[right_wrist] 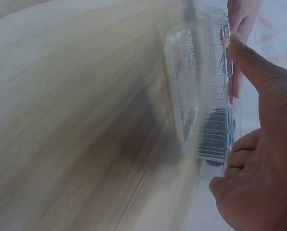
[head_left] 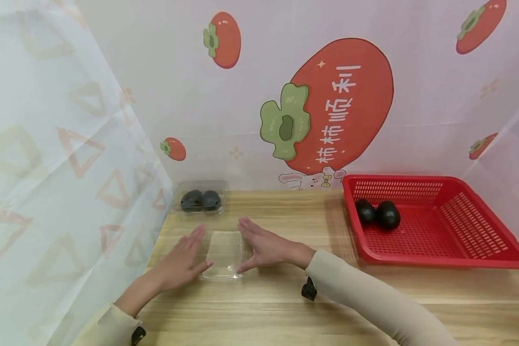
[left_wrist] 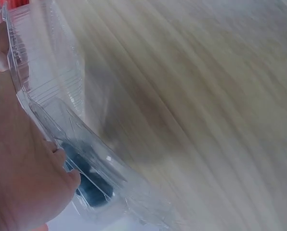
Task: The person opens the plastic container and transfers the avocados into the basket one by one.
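A clear plastic box point(head_left: 225, 254) lies on the wooden table between both hands; I see no fruit in it. My left hand point(head_left: 179, 262) is at its left side, the fingers stretched toward the far corner and the thumb by the near edge. On the opposite side, my right hand point(head_left: 264, 247) spreads its thumb and fingers along the rim. The right wrist view shows that thumb on the rim of the clear box point(right_wrist: 213, 62). Behind them, another clear box point(head_left: 179, 204) contains two dark avocados point(head_left: 211, 200).
A red plastic basket point(head_left: 443, 262) stands at the right, with two dark avocados point(head_left: 388, 215) in its left part. A patterned white sheet point(head_left: 69, 192) borders the table on the left, and a persimmon-print backdrop point(head_left: 242, 110) rises behind.
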Demonstrator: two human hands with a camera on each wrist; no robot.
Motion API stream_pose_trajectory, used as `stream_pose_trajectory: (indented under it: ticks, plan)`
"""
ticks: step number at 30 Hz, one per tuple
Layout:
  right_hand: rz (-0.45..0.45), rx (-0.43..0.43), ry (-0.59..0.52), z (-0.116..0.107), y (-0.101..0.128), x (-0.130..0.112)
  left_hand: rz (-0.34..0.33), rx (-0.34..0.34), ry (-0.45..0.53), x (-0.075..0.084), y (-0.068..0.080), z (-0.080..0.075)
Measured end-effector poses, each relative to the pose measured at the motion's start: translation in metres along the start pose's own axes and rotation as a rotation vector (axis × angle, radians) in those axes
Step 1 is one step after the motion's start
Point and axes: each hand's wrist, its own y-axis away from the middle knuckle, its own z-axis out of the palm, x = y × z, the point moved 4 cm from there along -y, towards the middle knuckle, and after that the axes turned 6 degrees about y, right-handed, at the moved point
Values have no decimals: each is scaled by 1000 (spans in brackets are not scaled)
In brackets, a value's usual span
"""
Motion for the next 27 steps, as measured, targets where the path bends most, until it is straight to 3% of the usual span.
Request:
stream_pose_trajectory:
  ticks: [17, 27]
  plan:
    - [-51, 11, 33, 8, -44, -20, -53, 41, -8, -31, 21, -17]
    - [-69, 31, 25, 8, -51, -24, -55, 55, 13, -35, 26, -20]
